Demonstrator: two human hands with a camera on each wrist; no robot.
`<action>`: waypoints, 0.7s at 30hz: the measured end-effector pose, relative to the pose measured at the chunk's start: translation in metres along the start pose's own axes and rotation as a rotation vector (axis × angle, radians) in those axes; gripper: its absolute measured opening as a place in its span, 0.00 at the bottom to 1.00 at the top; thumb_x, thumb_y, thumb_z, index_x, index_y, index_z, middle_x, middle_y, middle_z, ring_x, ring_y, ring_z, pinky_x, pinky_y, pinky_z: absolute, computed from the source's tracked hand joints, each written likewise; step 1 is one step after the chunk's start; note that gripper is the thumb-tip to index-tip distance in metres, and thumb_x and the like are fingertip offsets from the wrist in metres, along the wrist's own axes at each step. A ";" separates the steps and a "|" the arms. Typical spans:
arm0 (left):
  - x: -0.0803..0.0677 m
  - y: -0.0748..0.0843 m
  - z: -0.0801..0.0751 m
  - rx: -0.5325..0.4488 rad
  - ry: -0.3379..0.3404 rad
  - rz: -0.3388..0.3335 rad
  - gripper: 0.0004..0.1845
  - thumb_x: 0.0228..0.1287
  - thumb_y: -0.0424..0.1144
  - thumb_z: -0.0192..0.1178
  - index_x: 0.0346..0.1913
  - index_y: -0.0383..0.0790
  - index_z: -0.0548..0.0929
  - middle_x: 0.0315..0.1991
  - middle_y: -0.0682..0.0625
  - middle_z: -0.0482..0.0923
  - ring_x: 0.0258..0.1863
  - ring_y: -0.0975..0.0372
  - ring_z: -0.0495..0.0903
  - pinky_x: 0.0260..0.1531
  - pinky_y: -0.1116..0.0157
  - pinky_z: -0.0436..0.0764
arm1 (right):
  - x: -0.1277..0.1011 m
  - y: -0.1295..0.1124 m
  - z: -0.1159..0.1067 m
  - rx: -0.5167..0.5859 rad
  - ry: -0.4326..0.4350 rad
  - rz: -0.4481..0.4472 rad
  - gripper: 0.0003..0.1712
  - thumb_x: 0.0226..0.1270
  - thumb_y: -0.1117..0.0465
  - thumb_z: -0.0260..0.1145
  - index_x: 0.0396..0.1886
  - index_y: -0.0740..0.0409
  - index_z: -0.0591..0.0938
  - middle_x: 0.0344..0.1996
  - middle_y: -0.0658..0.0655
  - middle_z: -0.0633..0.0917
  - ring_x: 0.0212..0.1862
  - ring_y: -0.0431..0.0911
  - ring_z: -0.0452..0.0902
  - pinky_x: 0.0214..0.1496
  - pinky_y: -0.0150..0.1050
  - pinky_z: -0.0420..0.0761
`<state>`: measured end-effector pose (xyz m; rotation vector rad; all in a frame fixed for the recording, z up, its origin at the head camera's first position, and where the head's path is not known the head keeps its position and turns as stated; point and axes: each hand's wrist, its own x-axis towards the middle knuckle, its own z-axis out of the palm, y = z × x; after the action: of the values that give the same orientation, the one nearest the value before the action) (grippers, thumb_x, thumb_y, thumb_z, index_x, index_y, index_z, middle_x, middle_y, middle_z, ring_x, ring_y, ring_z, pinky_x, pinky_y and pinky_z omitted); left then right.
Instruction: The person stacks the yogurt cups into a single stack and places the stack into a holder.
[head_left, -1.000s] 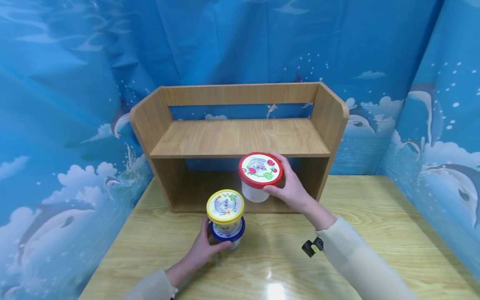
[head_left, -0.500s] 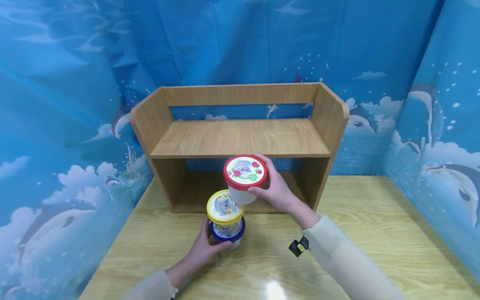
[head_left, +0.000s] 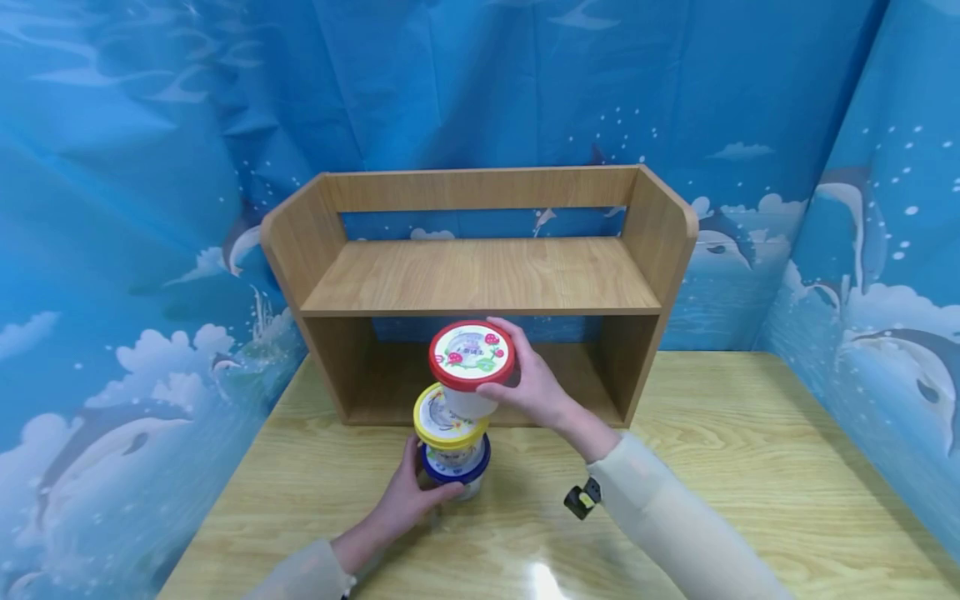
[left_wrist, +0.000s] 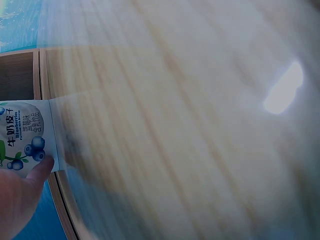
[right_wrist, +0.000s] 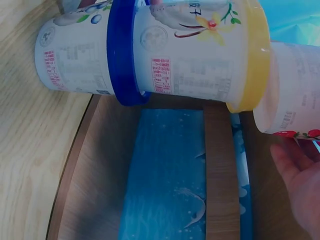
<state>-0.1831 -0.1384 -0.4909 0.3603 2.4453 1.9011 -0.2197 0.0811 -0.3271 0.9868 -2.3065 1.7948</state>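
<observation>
My right hand grips a white ice-cream tub with a red strawberry lid by its side, thumb in front. Below it a tub with a yellow lid stands on one with a blue lid. In the right wrist view, the base of the strawberry tub is right at the yellow lid, offset from its centre. My left hand holds the bottom tub, fingers at its far left and thumb across the front. Blueberries are printed on that tub in the left wrist view.
A two-level wooden shelf stands right behind the stack, its lower board just beyond the tubs. The pale wooden table extends to both sides. Blue dolphin-print sheeting hangs behind and at the sides.
My right hand has carried the strawberry tub left, then down, from beside the stack to over the yellow lid. The left hand and the two lower tubs have stayed put.
</observation>
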 end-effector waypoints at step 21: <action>-0.008 0.033 -0.004 0.012 -0.036 -0.049 0.47 0.46 0.40 0.69 0.65 0.40 0.50 0.59 0.36 0.62 0.58 0.46 0.62 0.54 0.51 0.66 | 0.012 0.035 0.021 -0.032 -0.027 -0.053 0.49 0.49 0.44 0.69 0.67 0.43 0.52 0.57 0.53 0.69 0.56 0.44 0.67 0.52 0.40 0.72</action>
<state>-0.1707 -0.1360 -0.4591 0.3297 2.4210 1.8449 -0.2402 0.0612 -0.3591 1.0630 -2.2944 1.7294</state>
